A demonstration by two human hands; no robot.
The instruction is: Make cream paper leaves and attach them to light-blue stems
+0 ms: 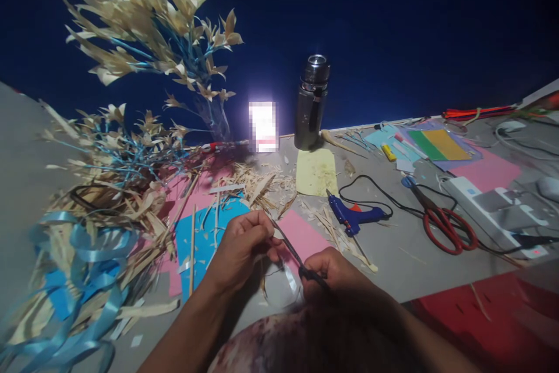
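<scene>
A dark, thin cord-like strip (289, 246) runs taut and slanting between my two hands. My left hand (247, 239) pinches its upper end. The lower part is gripped by my right hand (329, 265), beside what looks like a knot or thicker bend in the strip. I cannot make out its material. Beneath the hands, a shiny pale ribbon strip (289, 280) hangs or lies in a loop. Pink paper (301, 228) lies on the table just behind the strip, and a blue sheet (205, 224) is left of my left hand.
A blue glue gun (356, 216), red-handled scissors (449, 227) and a white power strip (480, 213) lie rightward. A metal flask (311, 105) stands behind yellow paper (314, 172). Left are light-blue ribbon (100, 245), dried husks (148, 204) and blue-stemmed husk flowers (148, 29). A bright lamp (263, 125) glows behind.
</scene>
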